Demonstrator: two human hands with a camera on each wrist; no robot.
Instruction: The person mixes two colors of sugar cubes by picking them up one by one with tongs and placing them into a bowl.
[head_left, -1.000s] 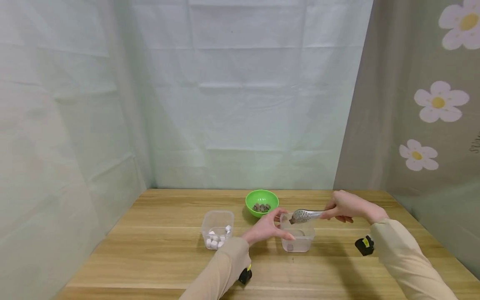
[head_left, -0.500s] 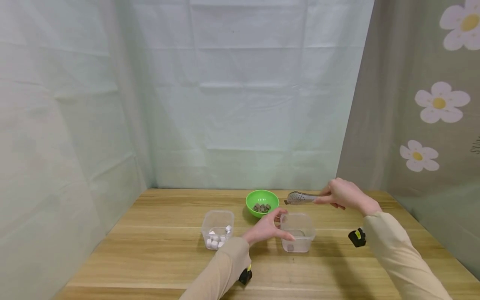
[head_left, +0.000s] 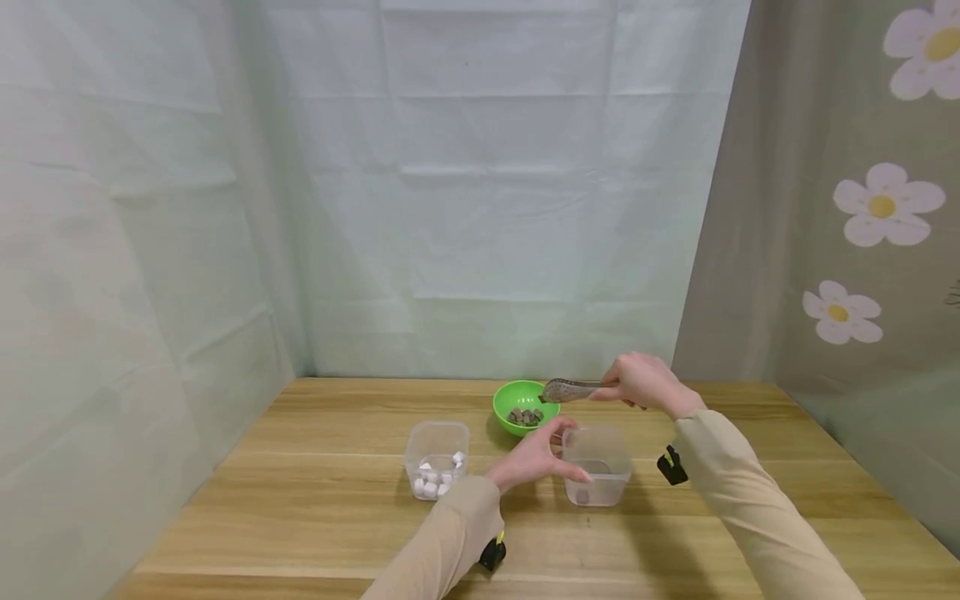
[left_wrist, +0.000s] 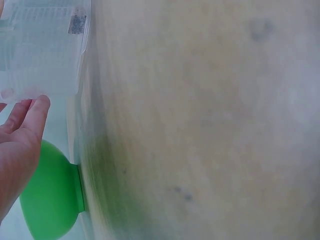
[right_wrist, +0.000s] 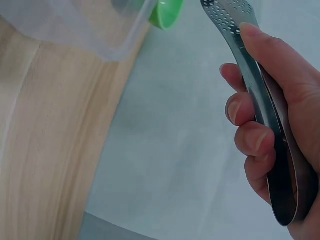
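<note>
My right hand point(head_left: 647, 383) grips metal tongs point(right_wrist: 255, 82) with perforated heads, fingers and thumb wrapped along the arms. The tongs' heads are over the right rim of a green bowl point(head_left: 517, 395), which contains several brown cubes point(head_left: 525, 417). A small dark piece shows at the tongs' tips; its shape is hard to make out. My left hand point(head_left: 531, 460) holds a clear plastic container point(head_left: 609, 467) by its left side, thumb in front and fingers behind. Through its wall shows a dark patch point(left_wrist: 77, 24) near the bottom.
Another clear container point(head_left: 438, 433) with several white cubes point(head_left: 430, 485) stands to the left on the wooden table point(head_left: 300, 483). Pale curtains point(head_left: 487, 250) hang behind and beside the table. Both wrists carry black straps.
My right hand has lifted the tongs up from over the right clear container and carried them left to the green bowl. The left hand keeps its place at that container.
</note>
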